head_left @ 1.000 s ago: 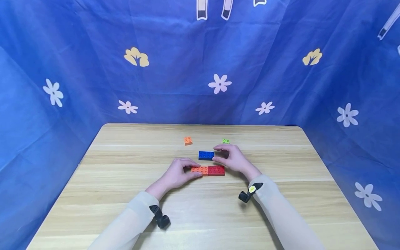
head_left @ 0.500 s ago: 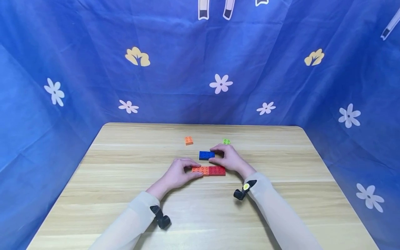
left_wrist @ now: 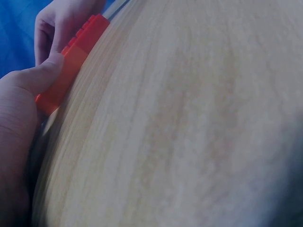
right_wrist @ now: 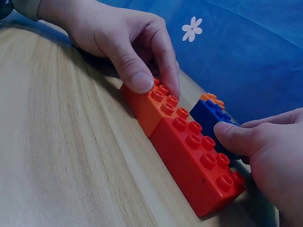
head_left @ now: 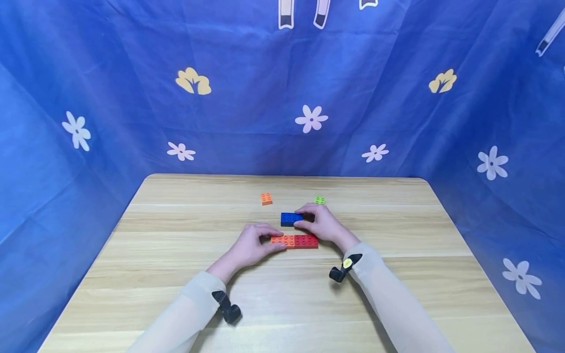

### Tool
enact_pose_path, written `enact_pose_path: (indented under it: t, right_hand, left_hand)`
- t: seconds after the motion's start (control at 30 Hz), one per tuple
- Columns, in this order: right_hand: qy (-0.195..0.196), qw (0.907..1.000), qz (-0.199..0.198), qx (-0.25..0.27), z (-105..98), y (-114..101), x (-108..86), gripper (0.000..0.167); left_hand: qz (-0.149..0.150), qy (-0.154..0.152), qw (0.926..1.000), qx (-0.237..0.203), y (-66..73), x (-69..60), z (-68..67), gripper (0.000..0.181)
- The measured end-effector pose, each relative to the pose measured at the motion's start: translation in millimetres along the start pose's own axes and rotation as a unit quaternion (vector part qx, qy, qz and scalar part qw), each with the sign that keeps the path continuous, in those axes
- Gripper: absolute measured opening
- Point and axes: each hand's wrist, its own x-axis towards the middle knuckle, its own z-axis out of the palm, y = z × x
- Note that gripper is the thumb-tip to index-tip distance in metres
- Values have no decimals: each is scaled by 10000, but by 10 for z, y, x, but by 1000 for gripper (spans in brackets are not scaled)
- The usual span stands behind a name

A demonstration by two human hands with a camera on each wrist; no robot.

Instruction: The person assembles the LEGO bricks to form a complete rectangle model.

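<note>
My left hand (head_left: 250, 245) grips the left end of an orange brick (head_left: 289, 241), thumb on the near side and fingers on the far side. Against that brick's right end lies a red brick (head_left: 306, 241), the two forming one straight row on the table. Just behind the row sits a blue brick (head_left: 289, 219). My right hand (head_left: 323, 224) pinches the blue brick's right end between thumb and fingers. In the right wrist view the thumb (right_wrist: 229, 135) presses the near side of the blue brick (right_wrist: 208, 118); its fingertips are hidden behind it.
Farther back on the wooden table (head_left: 185, 211) lie a small orange brick (head_left: 266, 198) and, behind my right hand, a small green brick (head_left: 320, 200). A blue patterned cloth (head_left: 247, 122) hangs around the table's back and sides.
My right hand has moved a little left onto the blue brick and its fingers have closed on its right end. The left hand and the bricks stay in place.
</note>
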Motion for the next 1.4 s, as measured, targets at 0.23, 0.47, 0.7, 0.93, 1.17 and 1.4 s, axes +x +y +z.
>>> enact_pose_path:
  t: [0.23,0.47,0.7,0.93,1.17,1.4]
  right_hand:
    - [115,9998,-129,11,-12,-24,-46,34]
    - [98,9995,-141,278,-35,-77,-120,35]
    - [89,9993,-219,293,-58,-131,-210,34]
    - [28,9992,-243,325,-68,-158,-310,34]
    - [-9,9994,-316,166,-65,-195,-395,35]
    - [-39,9991,-404,87,-51,-228,-463,34]
  left_hand:
    - [39,61,10000,17,-19,-19,19,35]
    - [-58,17,10000,-2,-65,-15,35,35]
    - [-88,2,10000,-11,-72,-13,37,35]
    - [-9,66,10000,24,-56,-14,34,37]
    - [25,75,10000,-18,-60,-3,35,35]
    - [15,5,10000,-77,-76,11,52,35]
